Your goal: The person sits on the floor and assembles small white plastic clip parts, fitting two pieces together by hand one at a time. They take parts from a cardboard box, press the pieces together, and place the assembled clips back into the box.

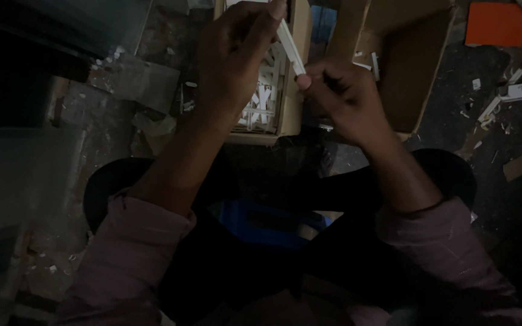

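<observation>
Gripping white strip (290, 47), tan boxes (415, 66), seemingly.

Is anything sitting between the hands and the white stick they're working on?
Nothing visible: the left hand grips the white stick near its upper end and the right hand pinches its lower tip, above the cardboard box.

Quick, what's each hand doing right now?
Left hand: closed on the upper part of a white stick.
Right hand: fingertips pinching the stick's lower end.
</observation>
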`<state>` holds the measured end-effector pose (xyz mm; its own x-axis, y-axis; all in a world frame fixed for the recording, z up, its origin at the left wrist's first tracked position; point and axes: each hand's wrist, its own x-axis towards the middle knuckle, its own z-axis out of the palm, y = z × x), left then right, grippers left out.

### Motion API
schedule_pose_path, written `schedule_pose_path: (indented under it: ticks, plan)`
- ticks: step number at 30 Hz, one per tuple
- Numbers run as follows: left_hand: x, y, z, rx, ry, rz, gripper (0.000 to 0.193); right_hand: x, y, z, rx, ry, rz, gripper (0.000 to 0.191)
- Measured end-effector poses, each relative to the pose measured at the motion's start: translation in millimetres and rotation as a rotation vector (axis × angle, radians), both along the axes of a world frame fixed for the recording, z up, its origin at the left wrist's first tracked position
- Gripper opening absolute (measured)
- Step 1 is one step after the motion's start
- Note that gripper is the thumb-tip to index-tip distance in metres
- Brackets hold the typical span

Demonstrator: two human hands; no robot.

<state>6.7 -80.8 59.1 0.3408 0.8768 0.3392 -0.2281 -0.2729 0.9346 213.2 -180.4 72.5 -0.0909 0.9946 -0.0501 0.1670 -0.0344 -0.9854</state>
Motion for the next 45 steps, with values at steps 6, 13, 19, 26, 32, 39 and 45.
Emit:
schedule_pose_path:
  ticks: [6,13,19,26,32,39,45]
  plan:
    - [0,-1,-1,0.025,0.062,-0.002,0.031,-3,-2,2,0.022,-0.117,0.032,0.022]
    - [0,0,3,0.078,0.13,0.023,0.033,-3,-1,6,0.057,-0.168,0.043,0.02]
    - [-1,1,2,0.08,0.084,0.008,0.034,-3,-1,7,0.06,-0.104,0.046,0.02]
    - [-2,2,-1,0.054,0.121,0.009,0.039,1,0,3,-0.019,0.011,0.05,0.023]
    - [-2,1,-6,-0.265,0.085,-0.129,0.043,4,2,-1,-0.021,0.2,0.018,0.025]
    - [5,-3,-14,-0.103,0.136,-0.207,0.025,4,2,-1,-0.01,0.132,0.054,0.027]
    - [3,-2,-17,0.072,0.349,-0.101,0.024,11,2,0,0.155,-0.081,0.014,0.029]
